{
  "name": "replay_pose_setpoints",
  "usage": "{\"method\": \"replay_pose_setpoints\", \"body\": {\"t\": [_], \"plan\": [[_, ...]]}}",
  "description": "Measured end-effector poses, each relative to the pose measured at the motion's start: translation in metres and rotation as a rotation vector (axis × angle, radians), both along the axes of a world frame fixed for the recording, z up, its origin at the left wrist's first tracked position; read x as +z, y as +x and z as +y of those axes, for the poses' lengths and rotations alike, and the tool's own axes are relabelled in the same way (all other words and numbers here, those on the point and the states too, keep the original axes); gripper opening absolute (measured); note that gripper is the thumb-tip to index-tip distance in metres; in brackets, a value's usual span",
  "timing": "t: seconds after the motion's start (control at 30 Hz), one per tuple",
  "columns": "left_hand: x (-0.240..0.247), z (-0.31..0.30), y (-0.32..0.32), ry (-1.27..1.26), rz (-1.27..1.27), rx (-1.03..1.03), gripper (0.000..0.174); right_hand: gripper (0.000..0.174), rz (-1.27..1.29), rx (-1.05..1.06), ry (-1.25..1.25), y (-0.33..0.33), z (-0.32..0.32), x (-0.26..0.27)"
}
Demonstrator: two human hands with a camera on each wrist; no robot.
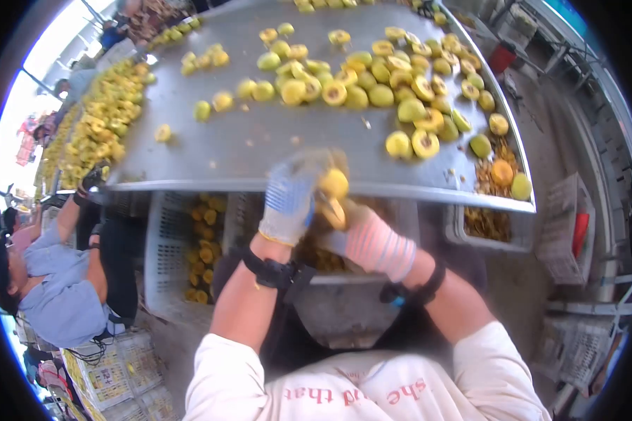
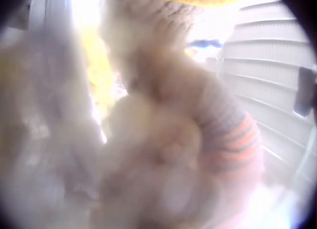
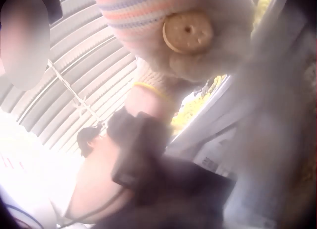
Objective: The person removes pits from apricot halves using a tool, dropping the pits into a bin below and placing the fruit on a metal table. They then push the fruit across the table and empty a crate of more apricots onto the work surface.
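Observation:
My left hand (image 1: 290, 193), in a white and blue knit glove, grips a yellow fruit half (image 1: 334, 184) just over the table's near edge. Against it, a little lower, is another yellow fruit piece (image 1: 332, 212). Close on the right is my right hand (image 1: 380, 242), in a pink-striped glove. It holds a tool whose round, tan handle end (image 3: 188, 31) with a small central hole shows in the right wrist view; the rest is hidden by the glove. The left wrist view is blurred, with the striped right glove (image 2: 233, 144) near the left hand.
Whole and halved yellow-green fruit (image 1: 379, 91) lies across the metal table (image 1: 232, 151). Below its edge stand a crate of fruit halves (image 1: 163, 252) and a tub of scraps (image 1: 490, 223). Another person (image 1: 70, 274) sits at the left; a white crate (image 1: 567, 228) stands right.

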State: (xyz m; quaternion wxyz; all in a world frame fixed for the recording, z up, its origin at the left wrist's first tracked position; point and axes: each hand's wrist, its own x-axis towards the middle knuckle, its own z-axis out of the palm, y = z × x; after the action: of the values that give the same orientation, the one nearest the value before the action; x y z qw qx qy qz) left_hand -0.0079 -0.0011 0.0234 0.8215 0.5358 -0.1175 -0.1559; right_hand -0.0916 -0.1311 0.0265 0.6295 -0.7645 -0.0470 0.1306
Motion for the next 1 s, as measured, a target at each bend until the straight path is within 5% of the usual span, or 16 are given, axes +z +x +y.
{"method": "replay_pose_setpoints", "body": {"t": [0.07,0.13,0.2,0.27,0.53,0.7,0.83,0.93,1.0], "plan": [[0.011,0.008,0.009,0.012,0.059,-0.131,0.014,0.046,-0.175,-0.091,0.131,0.001,0.01,-0.029],[0.013,0.008,0.005,-0.044,0.127,-0.071,0.022,0.041,-0.199,-0.081,0.021,0.006,0.007,-0.019],[0.015,0.006,-0.009,-0.061,0.009,0.051,0.03,0.034,0.13,-0.088,0.118,0.001,0.008,0.015],[0.026,0.006,-0.022,0.133,-0.123,0.158,0.025,0.032,0.105,-0.027,0.104,-0.007,0.006,0.026],[0.062,0.01,-0.025,0.57,-0.411,-0.051,0.023,0.023,0.34,0.086,0.494,-0.033,-0.006,0.048],[0.069,0.0,-0.022,0.549,-0.287,-0.224,0.022,0.021,0.341,0.077,0.538,-0.04,-0.013,0.046],[0.065,-0.007,-0.017,0.547,-0.458,-0.199,0.023,0.02,0.334,0.085,0.563,-0.04,-0.019,0.046],[0.046,-0.015,-0.029,0.148,-0.181,-0.046,0.021,0.02,0.334,0.106,0.551,-0.038,-0.02,0.046],[0.035,-0.012,-0.026,0.171,-0.219,-0.031,0.022,0.02,0.354,0.093,0.52,-0.037,-0.019,0.043]]}}
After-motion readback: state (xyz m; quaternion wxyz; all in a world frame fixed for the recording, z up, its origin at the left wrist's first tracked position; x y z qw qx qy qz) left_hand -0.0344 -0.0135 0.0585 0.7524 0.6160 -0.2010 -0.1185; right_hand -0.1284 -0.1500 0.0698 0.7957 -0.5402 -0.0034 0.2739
